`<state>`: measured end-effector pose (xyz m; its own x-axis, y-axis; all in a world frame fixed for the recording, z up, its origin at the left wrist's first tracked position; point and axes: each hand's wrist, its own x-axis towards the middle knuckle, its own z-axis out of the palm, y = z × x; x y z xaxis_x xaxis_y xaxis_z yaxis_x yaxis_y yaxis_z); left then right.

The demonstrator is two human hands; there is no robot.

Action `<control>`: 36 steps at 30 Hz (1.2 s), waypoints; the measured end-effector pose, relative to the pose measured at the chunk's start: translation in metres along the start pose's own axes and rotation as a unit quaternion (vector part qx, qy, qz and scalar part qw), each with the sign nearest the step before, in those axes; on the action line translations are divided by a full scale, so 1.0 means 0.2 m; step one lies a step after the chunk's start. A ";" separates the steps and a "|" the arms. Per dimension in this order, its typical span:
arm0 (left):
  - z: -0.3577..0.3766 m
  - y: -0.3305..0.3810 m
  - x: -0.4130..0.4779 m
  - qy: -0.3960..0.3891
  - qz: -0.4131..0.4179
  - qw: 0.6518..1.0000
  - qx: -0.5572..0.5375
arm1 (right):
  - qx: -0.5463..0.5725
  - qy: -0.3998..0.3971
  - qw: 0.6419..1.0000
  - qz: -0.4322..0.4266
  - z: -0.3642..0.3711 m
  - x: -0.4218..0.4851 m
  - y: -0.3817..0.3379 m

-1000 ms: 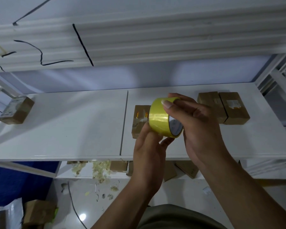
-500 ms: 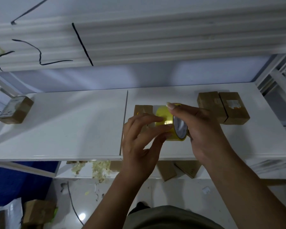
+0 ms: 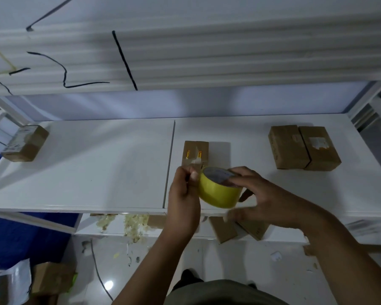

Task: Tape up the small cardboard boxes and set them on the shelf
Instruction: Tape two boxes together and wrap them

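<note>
No writing can be read anywhere. The left box [image 3: 24, 143] on the shelf [image 3: 97, 172] carries a white label [image 3: 20, 137] whose print is too small to make out, and the middle box [image 3: 195, 150] shows two small yellow marks [image 3: 188, 153], blurred. The right box [image 3: 319, 150] bears a torn white sticker [image 3: 318, 143] with nothing legible.

Plain white shelf [image 3: 86, 172] against a pale bluish wall [image 3: 185, 102], glossy white floor [image 3: 154, 267] with a lamp glare [image 3: 109, 284], blue panel [image 3: 20, 241] lower left.
</note>
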<state>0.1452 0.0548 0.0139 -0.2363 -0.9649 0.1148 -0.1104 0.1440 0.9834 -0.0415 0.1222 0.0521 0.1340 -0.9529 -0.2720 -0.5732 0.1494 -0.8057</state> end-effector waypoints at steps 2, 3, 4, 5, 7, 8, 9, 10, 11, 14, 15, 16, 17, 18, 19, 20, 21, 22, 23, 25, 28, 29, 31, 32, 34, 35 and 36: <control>0.00 -0.02 -0.03 -0.014 -0.037 0.999 0.000 | -0.027 0.024 0.999 -0.016 0.02 0.00 0.05; 0.00 -0.02 -0.05 -0.005 -0.040 0.999 0.004 | -0.016 0.048 0.998 -0.033 0.03 0.01 0.05; 0.00 -0.03 -0.06 0.006 -0.037 0.999 0.009 | -0.001 0.066 0.996 -0.055 0.05 0.03 0.06; 0.00 -0.03 -0.06 0.014 -0.034 0.999 0.012 | 0.009 0.075 0.994 -0.074 0.06 0.04 0.07; 0.00 -0.04 -0.05 0.018 -0.032 0.999 0.025 | 0.005 0.083 0.993 -0.079 0.09 0.06 0.09; -0.01 -0.05 -0.05 0.018 -0.036 0.999 0.033 | -0.007 0.092 0.993 -0.068 0.10 0.07 0.10; -0.02 -0.06 -0.05 0.016 -0.047 0.998 0.038 | -0.022 0.105 0.993 -0.052 0.10 0.08 0.11; -0.03 -0.07 -0.05 0.010 -0.062 0.997 0.037 | -0.039 0.118 0.992 -0.033 0.10 0.09 0.13; -0.04 -0.09 -0.06 -0.002 -0.078 0.996 0.033 | -0.056 0.133 0.989 -0.020 0.11 0.10 0.14; -0.07 -0.12 -0.06 -0.058 -0.136 0.989 0.013 | -0.097 0.159 0.983 -0.005 0.13 0.13 0.18; -0.07 -0.14 -0.04 -0.063 -0.157 0.986 0.009 | -0.102 0.160 0.982 0.001 0.14 0.14 0.18; -0.08 -0.15 -0.02 -0.058 -0.176 0.983 0.004 | -0.105 0.160 0.982 0.009 0.16 0.15 0.19; -0.09 -0.16 0.00 -0.050 -0.194 0.980 -0.005 | -0.102 0.159 0.982 0.018 0.17 0.16 0.19; -0.09 -0.17 0.03 -0.044 -0.208 0.977 -0.014 | -0.092 0.159 0.983 0.027 0.18 0.17 0.19; -0.10 -0.18 0.05 -0.043 -0.217 0.975 -0.021 | -0.079 0.160 0.983 0.036 0.18 0.18 0.19; -0.11 -0.18 0.06 -0.049 -0.222 0.973 -0.029 | -0.069 0.162 0.984 0.041 0.18 0.18 0.19; -0.11 -0.18 0.07 -0.061 -0.227 0.971 -0.043 | -0.062 0.164 0.983 0.044 0.17 0.19 0.19; -0.11 -0.18 0.07 -0.074 -0.233 0.968 -0.059 | -0.059 0.166 0.983 0.048 0.17 0.19 0.18; -0.11 -0.18 0.08 -0.085 -0.234 0.967 -0.060 | -0.055 0.169 0.982 0.057 0.16 0.19 0.18; -0.12 -0.19 0.10 -0.085 -0.214 0.973 -0.032 | -0.058 0.176 0.980 0.076 0.14 0.20 0.17; -0.14 -0.21 0.16 -0.058 -0.186 0.980 -0.041 | -0.065 0.187 0.977 0.081 0.12 0.20 0.17; -0.15 -0.21 0.17 -0.062 -0.190 0.978 -0.052 | -0.067 0.189 0.976 0.079 0.11 0.20 0.17; -0.16 -0.21 0.20 -0.076 -0.223 0.966 -0.107 | -0.070 0.190 0.976 0.076 0.10 0.21 0.16; -0.15 -0.21 0.20 -0.088 -0.243 0.956 -0.137 | -0.068 0.188 0.977 0.073 0.10 0.21 0.16; -0.15 -0.21 0.22 -0.122 -0.259 0.947 -0.146 | -0.069 0.184 0.978 0.065 0.09 0.22 0.14; -0.14 -0.21 0.22 -0.143 -0.258 0.946 -0.137 | -0.071 0.183 0.978 0.064 0.09 0.22 0.14; -0.13 -0.22 0.23 -0.158 -0.258 0.944 -0.134 | -0.072 0.181 0.979 0.064 0.09 0.23 0.14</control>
<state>0.1647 -0.0014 -0.0212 -0.4986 -0.7712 -0.3959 -0.0515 -0.4295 0.9016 -0.0362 0.0881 0.0080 -0.2277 -0.9635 -0.1409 -0.6775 0.2607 -0.6877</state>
